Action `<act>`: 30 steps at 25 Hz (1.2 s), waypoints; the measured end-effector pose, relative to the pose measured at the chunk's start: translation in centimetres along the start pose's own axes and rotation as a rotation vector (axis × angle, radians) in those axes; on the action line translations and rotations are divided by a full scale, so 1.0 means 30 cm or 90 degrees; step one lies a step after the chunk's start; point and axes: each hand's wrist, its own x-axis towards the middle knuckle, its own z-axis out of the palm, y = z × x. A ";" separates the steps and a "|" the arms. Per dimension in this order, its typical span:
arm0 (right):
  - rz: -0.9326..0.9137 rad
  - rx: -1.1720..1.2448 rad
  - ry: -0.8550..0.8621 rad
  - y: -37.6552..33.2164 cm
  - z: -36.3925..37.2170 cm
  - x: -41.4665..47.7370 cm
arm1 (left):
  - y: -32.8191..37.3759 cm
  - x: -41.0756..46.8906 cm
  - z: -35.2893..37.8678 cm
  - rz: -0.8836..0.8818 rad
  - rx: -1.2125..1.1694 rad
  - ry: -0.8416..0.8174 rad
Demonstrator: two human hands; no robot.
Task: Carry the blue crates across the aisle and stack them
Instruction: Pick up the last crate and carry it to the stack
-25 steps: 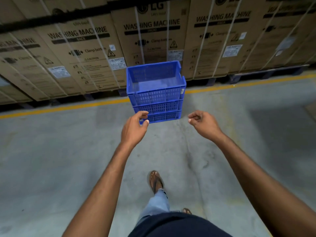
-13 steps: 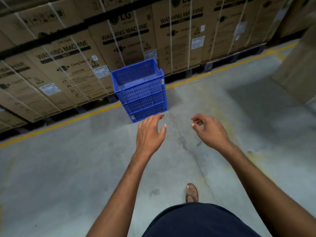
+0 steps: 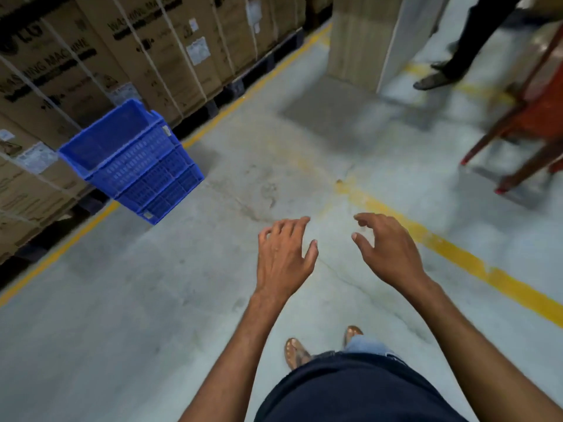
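Note:
A stack of three nested blue crates point(image 3: 134, 159) stands on the concrete floor at the left, beside a yellow floor line and in front of the cardboard boxes. My left hand point(image 3: 283, 257) hangs in mid-air well to the right of the stack, fingers spread and holding nothing. My right hand point(image 3: 387, 251) is beside it, fingers curled apart, also holding nothing. Both hands are apart from the crates.
A wall of strapped washing-machine boxes point(image 3: 128, 53) on dark pallets runs along the left. A tall cardboard box point(image 3: 365, 38) stands ahead. A person's legs point(image 3: 457, 47) and an orange chair point(image 3: 530, 123) are at the upper right. Yellow lines point(image 3: 457, 254) cross the floor.
The view has swung to the right, so the crate stack has shifted from centre to the far left. Both hands have drawn away from the stack and their fingers have spread.

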 end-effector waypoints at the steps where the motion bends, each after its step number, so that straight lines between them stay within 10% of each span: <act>1: 0.036 0.013 0.009 0.071 -0.043 -0.063 | 0.077 -0.010 0.016 0.013 -0.013 -0.015; 18: 0.492 0.274 0.299 1.303 -0.854 -1.212 | 1.942 -0.317 0.334 0.226 -0.236 -0.386; 30: 0.718 0.260 0.364 2.142 -1.202 -1.483 | 2.869 -0.273 0.864 0.305 -0.341 -0.657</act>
